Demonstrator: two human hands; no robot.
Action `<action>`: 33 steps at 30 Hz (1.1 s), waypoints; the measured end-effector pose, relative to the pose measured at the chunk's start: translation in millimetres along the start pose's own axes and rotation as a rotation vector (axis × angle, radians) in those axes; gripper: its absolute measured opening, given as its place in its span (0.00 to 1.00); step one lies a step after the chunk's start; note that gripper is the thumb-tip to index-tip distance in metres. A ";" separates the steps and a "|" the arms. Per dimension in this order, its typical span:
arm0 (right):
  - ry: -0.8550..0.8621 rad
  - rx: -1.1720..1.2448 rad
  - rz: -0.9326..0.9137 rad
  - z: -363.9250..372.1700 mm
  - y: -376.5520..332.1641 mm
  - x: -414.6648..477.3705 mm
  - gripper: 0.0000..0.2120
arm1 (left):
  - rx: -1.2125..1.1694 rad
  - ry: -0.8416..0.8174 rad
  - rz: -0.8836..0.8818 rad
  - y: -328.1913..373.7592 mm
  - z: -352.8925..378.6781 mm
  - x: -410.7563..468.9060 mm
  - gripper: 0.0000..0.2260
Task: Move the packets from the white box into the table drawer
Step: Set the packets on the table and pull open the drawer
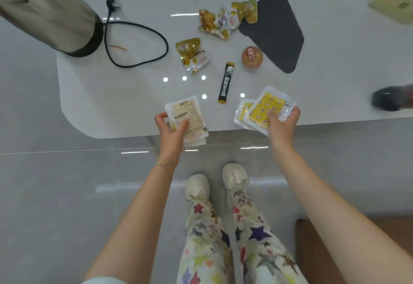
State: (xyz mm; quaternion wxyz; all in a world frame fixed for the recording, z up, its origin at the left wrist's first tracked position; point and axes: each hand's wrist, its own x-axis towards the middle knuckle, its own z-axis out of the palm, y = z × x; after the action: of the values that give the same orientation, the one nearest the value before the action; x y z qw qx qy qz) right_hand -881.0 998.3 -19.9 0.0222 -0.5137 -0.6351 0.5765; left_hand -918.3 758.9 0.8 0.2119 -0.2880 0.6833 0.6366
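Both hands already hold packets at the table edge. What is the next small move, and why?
Probably pass the yellow packets from the right hand onto the pale stack in the left hand. Both hands are full and no open drawer shows in view, so one hand likely needs freeing to open it.

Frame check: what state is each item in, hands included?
left hand: grips stacked pale packets at the table edge
right hand: grips fanned yellow packets
black stick sachet: lying flat, untouched
gold wrappers: crumpled
power cord: looped loose, plug lying free
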 end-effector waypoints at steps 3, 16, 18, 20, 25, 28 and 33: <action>0.028 -0.003 -0.017 20.2 20.1 29.7 0.26 | 0.001 0.035 0.040 -19.9 6.6 31.5 0.17; 0.063 -0.323 -0.242 -13.5 73.8 -25.7 0.14 | 0.414 0.074 0.317 -27.4 -2.4 17.1 0.23; -0.094 -0.470 -0.218 -14.0 97.5 -25.5 0.15 | 0.533 0.045 0.432 -38.1 -6.5 4.5 0.19; -0.255 -0.609 -0.234 -8.3 116.9 -16.0 0.21 | 0.618 -0.059 0.468 -56.8 -9.8 -7.4 0.15; -0.415 -1.155 -0.463 18.3 142.7 26.5 0.33 | 0.940 -0.206 0.557 -115.8 -15.4 -14.8 0.17; -0.460 -1.328 -0.462 29.9 147.3 46.8 0.34 | 0.999 -0.168 0.542 -134.7 -15.8 -0.8 0.19; -0.567 -1.451 -0.372 38.5 150.5 62.3 0.35 | 1.034 -0.119 0.528 -143.2 -12.5 18.0 0.22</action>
State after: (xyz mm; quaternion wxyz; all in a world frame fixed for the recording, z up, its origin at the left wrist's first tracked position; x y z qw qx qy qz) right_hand -839.8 984.2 -181.5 -0.3839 -0.1195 -0.9084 0.1151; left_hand -835.8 740.8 -116.8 0.1972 0.0692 0.9408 0.2669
